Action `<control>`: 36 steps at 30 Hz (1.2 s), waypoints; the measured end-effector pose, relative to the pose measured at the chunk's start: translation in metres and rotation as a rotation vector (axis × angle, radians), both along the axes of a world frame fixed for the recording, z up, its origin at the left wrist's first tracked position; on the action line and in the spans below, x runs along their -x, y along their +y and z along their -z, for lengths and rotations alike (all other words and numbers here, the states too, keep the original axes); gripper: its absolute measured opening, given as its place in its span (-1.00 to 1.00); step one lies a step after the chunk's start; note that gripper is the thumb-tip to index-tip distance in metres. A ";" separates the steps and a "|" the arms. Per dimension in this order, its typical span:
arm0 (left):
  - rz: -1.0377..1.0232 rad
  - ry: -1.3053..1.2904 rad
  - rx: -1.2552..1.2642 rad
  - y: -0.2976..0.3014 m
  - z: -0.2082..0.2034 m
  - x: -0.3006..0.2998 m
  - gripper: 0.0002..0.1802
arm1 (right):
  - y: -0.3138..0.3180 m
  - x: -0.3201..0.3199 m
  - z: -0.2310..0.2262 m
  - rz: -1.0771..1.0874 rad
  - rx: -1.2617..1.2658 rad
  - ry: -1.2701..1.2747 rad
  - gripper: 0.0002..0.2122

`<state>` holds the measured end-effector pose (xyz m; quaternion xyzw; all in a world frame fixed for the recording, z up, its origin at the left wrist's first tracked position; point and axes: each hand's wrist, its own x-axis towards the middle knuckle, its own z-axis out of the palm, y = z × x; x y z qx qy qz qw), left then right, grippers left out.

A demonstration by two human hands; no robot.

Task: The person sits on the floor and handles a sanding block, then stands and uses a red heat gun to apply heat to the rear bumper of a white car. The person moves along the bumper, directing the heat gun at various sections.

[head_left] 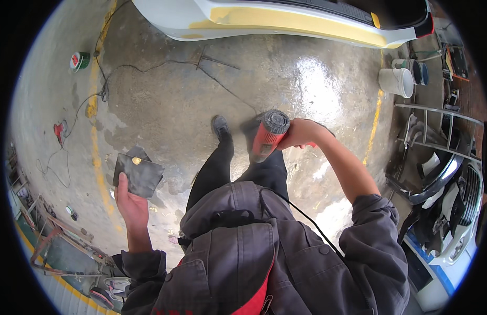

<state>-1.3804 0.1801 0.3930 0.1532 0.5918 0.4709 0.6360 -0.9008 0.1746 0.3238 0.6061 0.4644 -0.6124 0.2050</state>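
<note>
My left hand (pixel 132 207) grips dark flat square plates (pixel 140 176) that overlap at an angle, its thumb lying on top. A small yellow dab (pixel 137 160) of what looks like putty sits on the upper one. My right hand (pixel 302 133) is closed round the handle of a red heat gun (pixel 268 137) with a black vented rear end. Its nozzle tilts down toward my legs. Ahead of me, across the floor, stands a white car body (pixel 185 16) with a broad yellowish patch (pixel 285 22) along its lower panel.
A dark cable (pixel 222 84) snakes across the concrete floor. To the left lie a red corded tool (pixel 60 131) and a green tin (pixel 79 61). On the right stand a white bucket (pixel 395 82), a metal rack (pixel 437 109) and car bumpers (pixel 464 210). A rusty frame (pixel 59 231) stands lower left.
</note>
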 end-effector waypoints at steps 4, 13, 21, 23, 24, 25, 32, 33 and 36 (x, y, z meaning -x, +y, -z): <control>0.025 -0.032 -0.018 0.000 0.002 0.001 -0.53 | -0.001 0.007 -0.007 -0.047 -0.029 -0.114 -0.57; 0.042 -0.004 0.003 0.005 0.001 -0.001 -0.53 | -0.013 -0.001 0.007 0.022 0.039 -0.045 -0.57; 0.017 0.020 0.011 0.009 -0.004 -0.008 -0.59 | -0.012 -0.008 0.007 0.073 0.040 0.025 -0.57; 0.021 0.023 0.012 0.009 -0.002 -0.004 -0.56 | -0.008 -0.003 0.002 0.042 0.025 -0.035 -0.59; 0.027 0.023 0.011 0.008 0.002 0.001 -0.54 | -0.003 0.000 -0.004 -0.009 0.002 -0.089 -0.60; 0.034 0.024 0.010 0.007 0.004 0.004 -0.51 | -0.001 0.002 -0.007 -0.061 -0.021 -0.144 -0.61; 0.030 -0.009 -0.007 0.008 -0.002 0.000 -0.57 | 0.006 -0.006 -0.010 0.029 0.074 -0.046 -0.59; 0.023 -0.010 -0.007 0.008 -0.002 -0.001 -0.57 | 0.007 0.000 -0.011 0.013 0.042 -0.099 -0.59; 0.016 0.006 -0.006 0.008 -0.001 -0.001 -0.57 | 0.003 0.006 -0.012 -0.011 -0.021 -0.146 -0.59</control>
